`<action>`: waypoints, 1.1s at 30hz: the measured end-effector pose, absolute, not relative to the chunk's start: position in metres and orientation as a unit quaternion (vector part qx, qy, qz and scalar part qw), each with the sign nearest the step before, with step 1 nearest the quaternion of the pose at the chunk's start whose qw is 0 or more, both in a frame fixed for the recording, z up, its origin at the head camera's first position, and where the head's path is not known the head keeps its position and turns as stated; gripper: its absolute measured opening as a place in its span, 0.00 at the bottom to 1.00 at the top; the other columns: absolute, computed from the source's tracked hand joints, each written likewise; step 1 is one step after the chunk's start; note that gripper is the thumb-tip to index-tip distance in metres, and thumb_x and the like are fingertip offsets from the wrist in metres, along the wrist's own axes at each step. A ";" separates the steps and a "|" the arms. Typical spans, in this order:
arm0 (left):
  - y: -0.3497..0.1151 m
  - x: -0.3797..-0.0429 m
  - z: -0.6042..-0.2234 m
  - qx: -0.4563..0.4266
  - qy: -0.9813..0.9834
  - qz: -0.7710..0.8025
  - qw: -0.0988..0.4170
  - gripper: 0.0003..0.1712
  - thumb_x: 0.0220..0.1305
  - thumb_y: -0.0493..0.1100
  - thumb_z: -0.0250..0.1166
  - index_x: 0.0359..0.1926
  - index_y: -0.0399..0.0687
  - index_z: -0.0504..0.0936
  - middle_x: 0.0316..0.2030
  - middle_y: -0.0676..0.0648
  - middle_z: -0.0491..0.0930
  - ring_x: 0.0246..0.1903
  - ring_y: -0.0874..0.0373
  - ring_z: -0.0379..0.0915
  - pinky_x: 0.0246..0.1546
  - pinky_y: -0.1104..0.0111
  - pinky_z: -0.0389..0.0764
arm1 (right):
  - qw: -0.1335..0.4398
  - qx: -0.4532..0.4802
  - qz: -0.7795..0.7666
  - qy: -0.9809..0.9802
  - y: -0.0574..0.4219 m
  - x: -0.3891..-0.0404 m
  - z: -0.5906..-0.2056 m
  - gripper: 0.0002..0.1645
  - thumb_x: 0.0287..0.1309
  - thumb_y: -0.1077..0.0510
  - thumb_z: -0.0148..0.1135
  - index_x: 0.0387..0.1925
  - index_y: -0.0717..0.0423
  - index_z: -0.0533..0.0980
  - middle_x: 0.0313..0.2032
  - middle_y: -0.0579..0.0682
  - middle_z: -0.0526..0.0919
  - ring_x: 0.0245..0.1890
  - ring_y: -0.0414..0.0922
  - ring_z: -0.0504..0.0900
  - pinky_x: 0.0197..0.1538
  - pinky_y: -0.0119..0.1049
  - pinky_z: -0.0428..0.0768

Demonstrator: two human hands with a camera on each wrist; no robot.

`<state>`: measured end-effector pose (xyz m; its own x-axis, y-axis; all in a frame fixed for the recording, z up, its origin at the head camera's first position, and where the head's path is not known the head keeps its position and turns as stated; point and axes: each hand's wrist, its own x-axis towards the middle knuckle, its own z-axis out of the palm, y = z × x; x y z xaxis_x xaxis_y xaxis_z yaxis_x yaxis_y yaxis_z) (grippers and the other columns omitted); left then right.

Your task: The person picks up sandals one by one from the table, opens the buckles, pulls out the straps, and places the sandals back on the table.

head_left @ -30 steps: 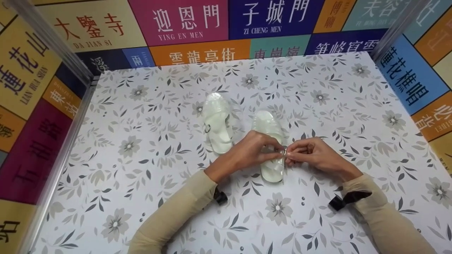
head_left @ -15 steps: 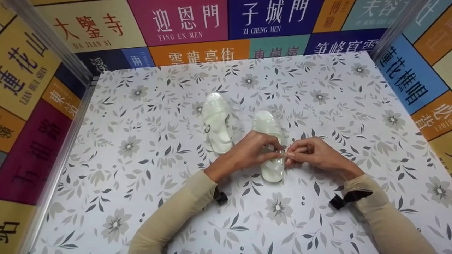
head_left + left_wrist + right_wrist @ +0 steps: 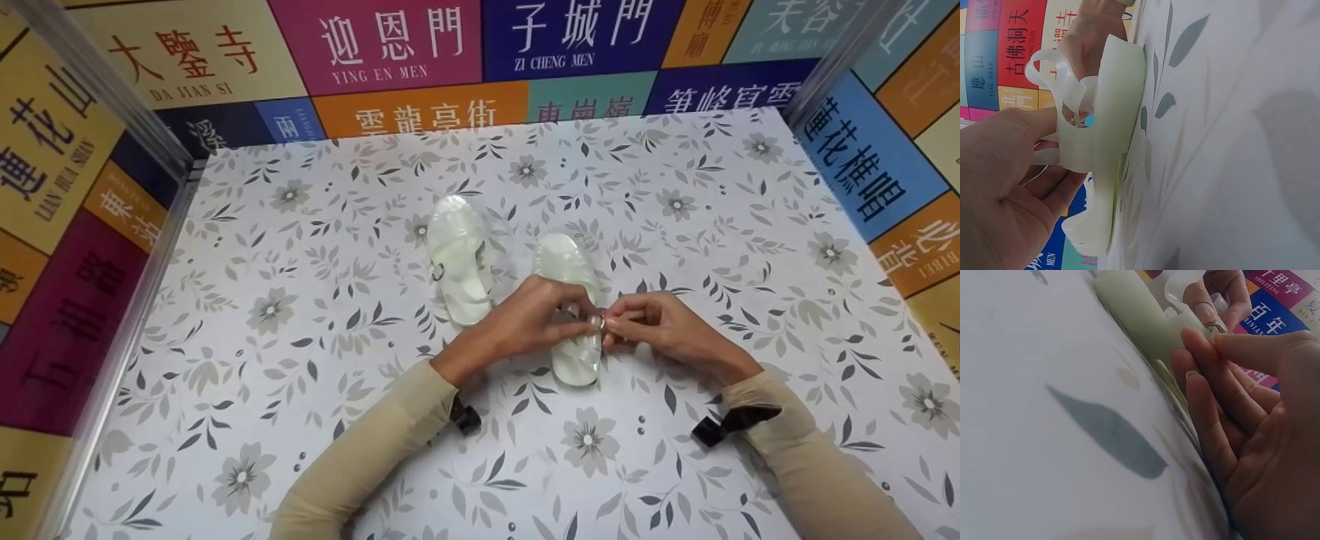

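Observation:
A pale, milky-green sandal stands upright on the table, its front and straps partly hidden by my left hand. That hand reaches over the sandal, its thumb and fingers pinching the strap by a small metal buckle. From the other side, my right hand pinches the strap's end between thumb and index finger, close against the buckle. In the left wrist view the sandal's sole and a looping ankle strap show. The exact threading of the strap is too small to tell.
The matching sandal lies to the left, toe pointing away, with its buckle on its left side. A floral-patterned cover spreads over the table. Printed panels with large lettering enclose the back and both sides.
My hands hold nearly the same place and grip, with the right fingertips a touch closer to the left ones. The head view has shifted slightly.

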<state>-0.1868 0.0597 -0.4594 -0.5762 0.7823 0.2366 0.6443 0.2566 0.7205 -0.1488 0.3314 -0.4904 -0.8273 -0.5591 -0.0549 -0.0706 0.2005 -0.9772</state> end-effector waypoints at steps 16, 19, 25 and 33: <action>0.055 -0.187 -0.460 0.434 0.783 0.431 0.111 0.09 0.71 0.43 0.75 0.49 0.48 0.90 0.47 0.50 0.93 0.50 0.66 0.88 0.56 0.81 0.83 | 0.198 -0.177 -0.578 0.771 0.317 -0.149 -0.485 0.10 0.75 0.58 0.67 0.45 0.64 0.81 0.34 0.57 0.91 0.31 0.47 0.90 0.30 0.38 0.88; 0.055 -0.187 -0.460 0.433 0.786 0.428 0.108 0.09 0.72 0.44 0.74 0.50 0.48 0.90 0.46 0.50 0.93 0.48 0.67 0.88 0.53 0.80 0.84 | 0.183 -0.171 -0.607 0.754 0.317 -0.148 -0.486 0.12 0.73 0.61 0.69 0.49 0.66 0.79 0.38 0.57 0.91 0.31 0.47 0.90 0.30 0.38 0.87; 0.057 -0.185 -0.459 0.428 0.794 0.419 0.105 0.10 0.72 0.46 0.74 0.50 0.48 0.90 0.46 0.51 0.93 0.45 0.68 0.87 0.49 0.81 0.84 | 0.140 -0.155 -0.625 0.752 0.320 -0.143 -0.490 0.14 0.68 0.63 0.74 0.51 0.65 0.83 0.40 0.60 0.91 0.29 0.50 0.89 0.32 0.39 0.89; 0.059 -0.185 -0.458 0.419 0.802 0.411 0.114 0.09 0.75 0.46 0.71 0.49 0.48 0.88 0.44 0.52 0.92 0.39 0.69 0.85 0.42 0.81 0.84 | 0.131 -0.154 -0.629 0.750 0.318 -0.142 -0.491 0.12 0.66 0.64 0.75 0.44 0.66 0.81 0.42 0.59 0.92 0.31 0.49 0.91 0.33 0.38 0.90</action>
